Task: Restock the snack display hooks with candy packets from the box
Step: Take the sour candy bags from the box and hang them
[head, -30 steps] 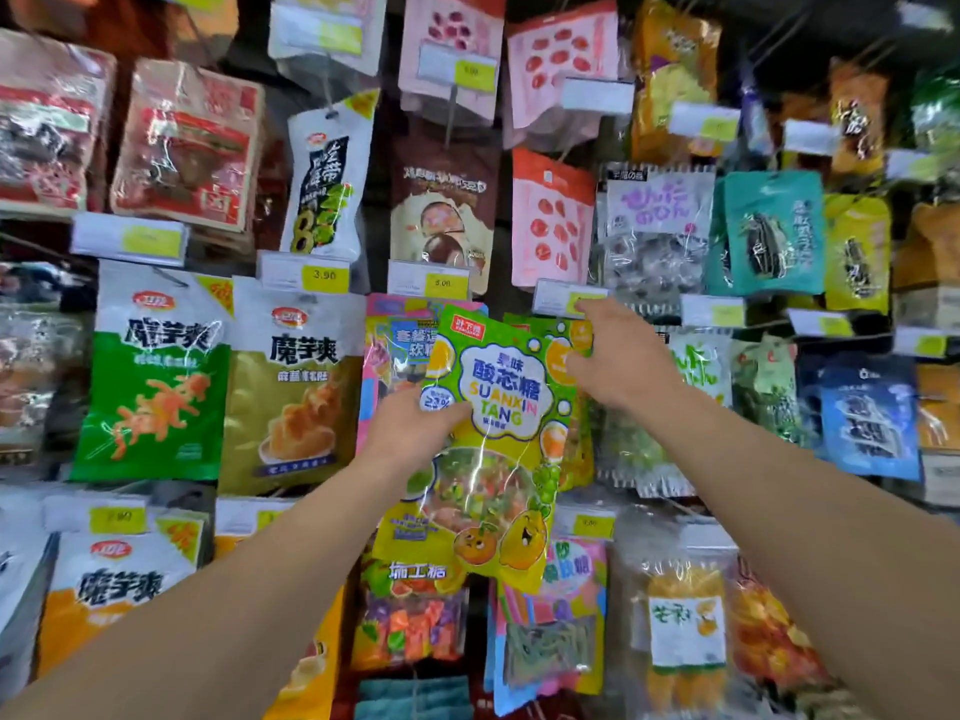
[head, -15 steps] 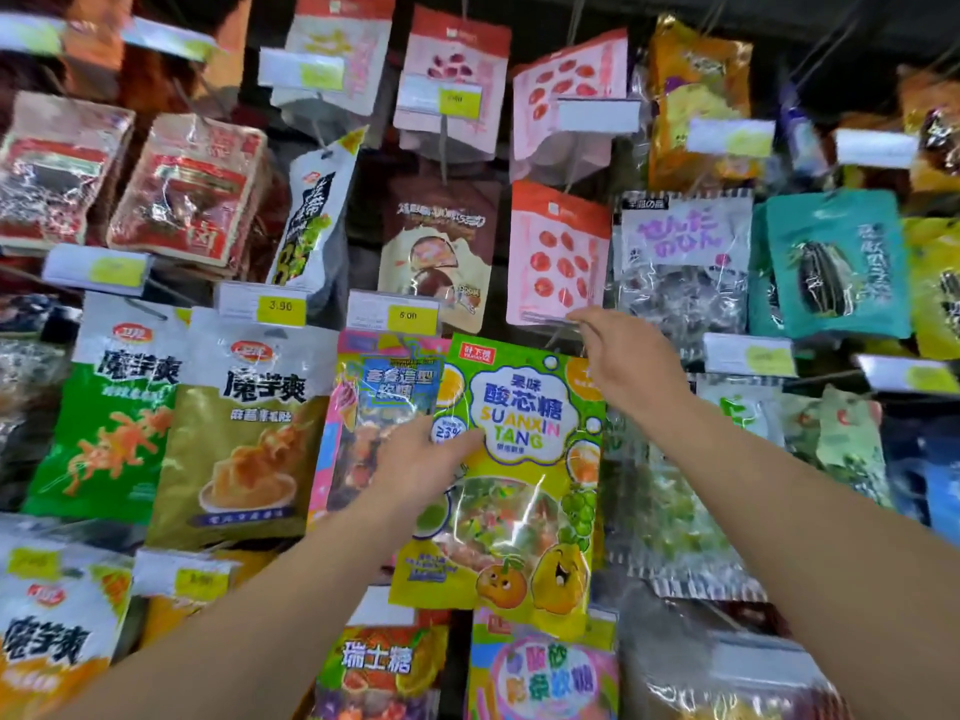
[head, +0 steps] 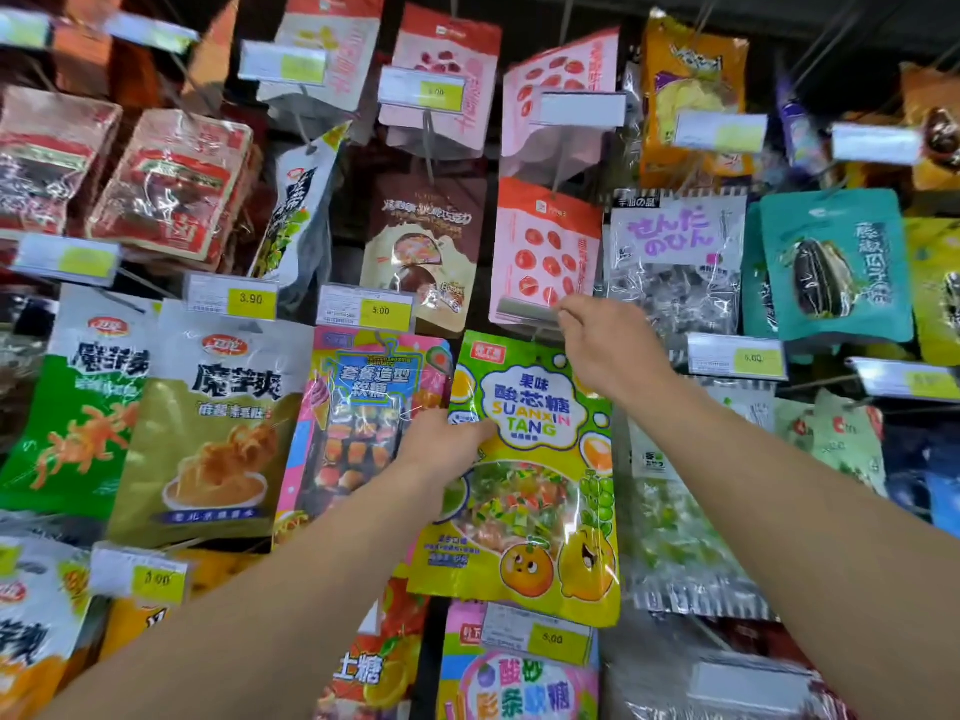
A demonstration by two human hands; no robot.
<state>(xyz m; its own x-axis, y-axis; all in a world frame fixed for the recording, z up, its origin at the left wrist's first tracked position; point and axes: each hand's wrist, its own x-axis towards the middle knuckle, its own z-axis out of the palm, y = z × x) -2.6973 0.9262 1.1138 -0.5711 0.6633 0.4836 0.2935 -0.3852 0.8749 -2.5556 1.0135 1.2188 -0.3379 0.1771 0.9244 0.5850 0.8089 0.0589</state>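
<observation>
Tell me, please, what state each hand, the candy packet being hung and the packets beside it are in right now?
Left hand: grips the packet's left edge.
Right hand: pinches at the packet's top.
Green Suanxin Tang candy packet: upright, held at the hook.
Pink candy packet: hanging, sealed.
Gold konjac snack packet: hanging, sealed.

A dark wall rack of thin metal display hooks [head: 428, 142] carries the goods — glossy plastic snack packets in rows. A green and yellow SUANXIN TANG candy packet [head: 535, 491] hangs mid-rack, beside a pink and blue candy packet [head: 358, 407] and an olive-gold noodle-snack packet [head: 218, 433]. White and yellow price tags [head: 366, 310] sit on the hook ends.
</observation>
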